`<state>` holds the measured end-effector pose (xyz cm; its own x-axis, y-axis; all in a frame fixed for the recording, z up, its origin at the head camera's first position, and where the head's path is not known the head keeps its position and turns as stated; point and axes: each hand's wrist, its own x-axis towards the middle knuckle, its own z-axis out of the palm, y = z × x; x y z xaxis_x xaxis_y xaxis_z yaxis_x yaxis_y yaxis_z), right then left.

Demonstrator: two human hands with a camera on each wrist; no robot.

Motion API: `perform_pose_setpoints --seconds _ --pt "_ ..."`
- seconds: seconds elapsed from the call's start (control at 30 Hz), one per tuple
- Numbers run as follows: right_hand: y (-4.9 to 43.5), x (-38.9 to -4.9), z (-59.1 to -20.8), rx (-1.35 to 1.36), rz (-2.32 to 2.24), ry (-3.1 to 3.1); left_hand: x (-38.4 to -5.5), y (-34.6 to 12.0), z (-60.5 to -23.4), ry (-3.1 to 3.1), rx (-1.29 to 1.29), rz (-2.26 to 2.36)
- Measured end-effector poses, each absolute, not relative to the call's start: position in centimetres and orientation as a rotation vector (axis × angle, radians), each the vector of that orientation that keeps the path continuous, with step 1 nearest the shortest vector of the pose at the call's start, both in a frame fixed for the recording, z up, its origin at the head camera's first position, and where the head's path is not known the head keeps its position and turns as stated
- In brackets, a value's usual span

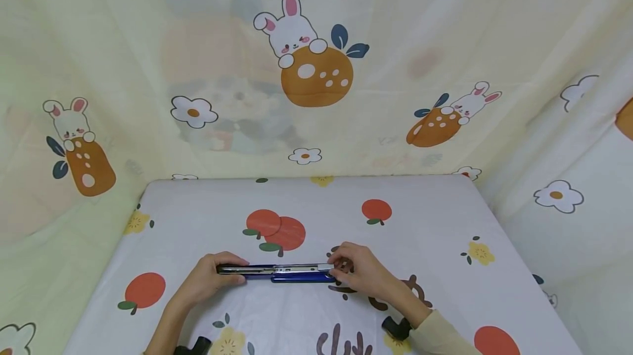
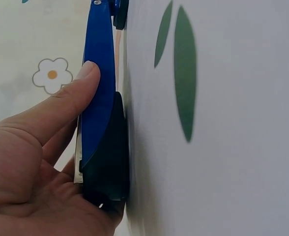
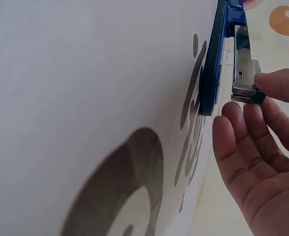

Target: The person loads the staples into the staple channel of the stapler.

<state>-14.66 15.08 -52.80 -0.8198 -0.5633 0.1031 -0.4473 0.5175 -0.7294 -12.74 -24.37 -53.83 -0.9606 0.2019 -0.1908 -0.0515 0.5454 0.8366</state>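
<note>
A blue stapler (image 1: 304, 277) lies unfolded across the table, its top arm swung out to the left and its metal staple rail (image 3: 243, 54) and base (image 3: 213, 64) to the right. My left hand (image 1: 210, 278) grips the top arm (image 2: 98, 113), with the thumb on its blue side; the fingers behind are partly hidden. At the other end, my right hand (image 1: 363, 272) pinches the rail's tip between thumb and forefinger. In the right wrist view, a narrow gap separates the rail from the base, and the other fingers (image 3: 224, 140) curve loosely below.
The tabletop (image 1: 420, 212) wears a white cloth printed with red fruit, yellow flowers and brown lettering. Patterned curtains (image 1: 222, 58) hang behind it and at both sides. Black straps (image 1: 397, 328) show near both wrists.
</note>
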Motion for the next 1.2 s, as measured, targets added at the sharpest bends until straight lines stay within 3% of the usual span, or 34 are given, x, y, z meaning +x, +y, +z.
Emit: perform_pose_setpoints --seconds 1.2 --pt "15.57 -14.87 -52.67 -0.711 -1.196 2.59 -12.76 -24.31 -53.94 2.5 0.088 1.394"
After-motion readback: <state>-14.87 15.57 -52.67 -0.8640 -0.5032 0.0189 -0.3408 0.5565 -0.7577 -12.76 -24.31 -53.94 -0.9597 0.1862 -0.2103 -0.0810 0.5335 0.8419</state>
